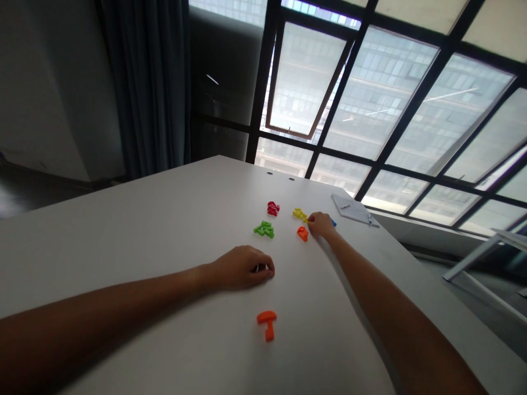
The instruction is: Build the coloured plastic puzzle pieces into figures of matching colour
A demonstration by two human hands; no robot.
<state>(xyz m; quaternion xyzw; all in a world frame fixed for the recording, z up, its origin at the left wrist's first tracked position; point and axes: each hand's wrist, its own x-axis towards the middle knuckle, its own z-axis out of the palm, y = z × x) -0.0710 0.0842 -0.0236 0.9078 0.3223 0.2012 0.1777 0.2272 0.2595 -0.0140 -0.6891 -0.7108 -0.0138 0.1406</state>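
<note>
Right hand (321, 225) fingertips against yellow piece (300, 214), grip unclear; orange piece (302, 233) just beside; left hand (242, 269) clenched on table (123, 230), contents hidden; small parts want a fingertip pinch.

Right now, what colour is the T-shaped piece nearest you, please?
The T-shaped piece is orange; head view shows it best.

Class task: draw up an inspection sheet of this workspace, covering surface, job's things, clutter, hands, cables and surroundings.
Surface: white tabletop.
Job's things: yellow plastic piece; blue plastic piece, partly hidden; orange plastic piece; red plastic piece; green plastic piece; orange T-shaped plastic piece.
Clutter: white paper pad; pen.
Hands: right hand touching yellow piece; left hand curled on tabletop.
Cables: nothing seen.
Surroundings: dark curtain; gridded window.
</note>
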